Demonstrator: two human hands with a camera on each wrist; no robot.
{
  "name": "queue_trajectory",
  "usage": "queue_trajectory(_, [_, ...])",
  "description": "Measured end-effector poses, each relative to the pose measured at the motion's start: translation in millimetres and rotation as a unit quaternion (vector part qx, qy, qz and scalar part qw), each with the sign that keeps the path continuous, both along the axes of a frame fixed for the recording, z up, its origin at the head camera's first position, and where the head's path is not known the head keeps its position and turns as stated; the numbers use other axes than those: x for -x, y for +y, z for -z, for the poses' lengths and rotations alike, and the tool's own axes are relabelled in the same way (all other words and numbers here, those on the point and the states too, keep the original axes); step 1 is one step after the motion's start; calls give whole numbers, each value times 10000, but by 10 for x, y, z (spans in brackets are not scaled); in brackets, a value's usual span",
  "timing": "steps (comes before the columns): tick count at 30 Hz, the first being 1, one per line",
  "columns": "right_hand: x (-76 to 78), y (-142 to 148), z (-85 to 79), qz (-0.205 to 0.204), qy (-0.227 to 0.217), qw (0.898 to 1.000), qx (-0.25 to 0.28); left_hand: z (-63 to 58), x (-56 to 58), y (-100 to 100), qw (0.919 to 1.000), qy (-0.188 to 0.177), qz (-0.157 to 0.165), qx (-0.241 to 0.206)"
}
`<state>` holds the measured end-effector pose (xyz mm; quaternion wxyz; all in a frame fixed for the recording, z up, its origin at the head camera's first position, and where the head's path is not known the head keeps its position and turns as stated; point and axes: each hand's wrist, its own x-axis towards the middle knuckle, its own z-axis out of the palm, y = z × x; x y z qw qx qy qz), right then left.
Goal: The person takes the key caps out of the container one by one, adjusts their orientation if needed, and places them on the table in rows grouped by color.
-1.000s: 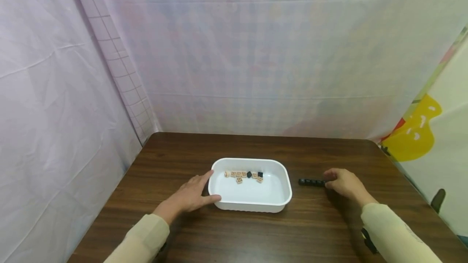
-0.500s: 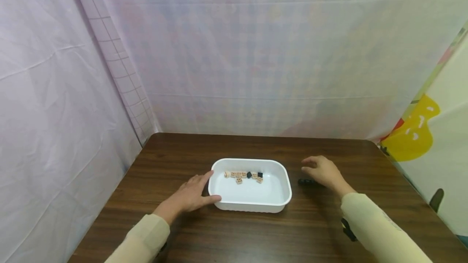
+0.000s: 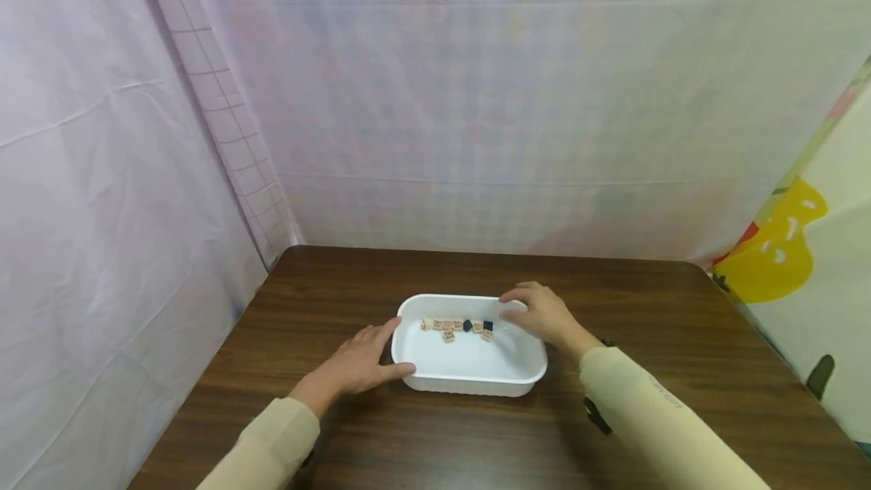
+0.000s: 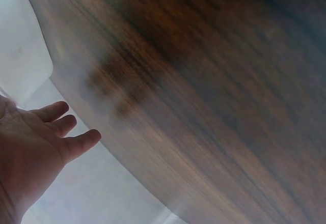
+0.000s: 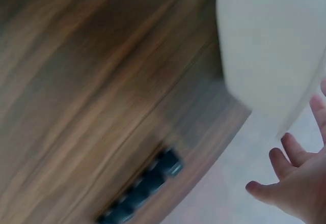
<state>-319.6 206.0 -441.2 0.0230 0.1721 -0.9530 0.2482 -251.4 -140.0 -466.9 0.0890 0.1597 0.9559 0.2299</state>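
A white rectangular tray [image 3: 469, 380] sits mid-table in the head view, with several small beige square pieces [image 3: 447, 336] and two black ones [image 3: 488, 326] along its far side. My left hand [image 3: 357, 361] rests at the tray's left end, thumb and fingers spread along the rim. Over the tray's right end hovers my right hand [image 3: 544, 316], its fingers loosely bent and nothing visible between them. A row of several small black blocks [image 5: 145, 188] lies on the table in the right wrist view; my right arm hides it in the head view.
The dark wood-grain table [image 3: 340, 286] ends at a pale curtain [image 3: 476, 134] behind and white sheeting [image 3: 102, 210] on the left. A yellow printed shape [image 3: 782, 263] shows on the cloth at the right.
My right hand has moved left from the row of black blocks to above the tray's right end. The left hand stays at the tray's left rim.
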Motion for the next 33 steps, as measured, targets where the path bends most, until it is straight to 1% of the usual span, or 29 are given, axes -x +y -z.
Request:
queue_trajectory(4, [31, -191, 10, -37, -9, 9993, -364, -7, 2, 12, 10000, 24, 40, -3])
queue_trajectory(11, [73, -419, 47, 63, -319, 9969, -716, -12, -11, 26, 10000, -24, -8, -11])
queue_trajectory(14, [82, -492, 73, 31, -378, 9951, -915, -2, -12, 28, 10000, 12, -20, -27])
queue_trajectory(18, [95, -562, 125, -21, -317, 9923, -1198, 8, -7, 24, 10000, 30, -17, -61])
queue_trajectory(25, [94, -617, 184, -144, 33, 9845, -1745, 8, 4, 6, 10000, 6, -55, -75])
queue_trajectory(28, [100, -627, 223, -146, 167, 9833, -1805, 14, 4, -5, 9999, 1, -63, -83])
queue_trajectory(33, [105, -639, 290, -21, 316, 9839, -1761, 17, 5, -1, 9999, 13, -67, -101])
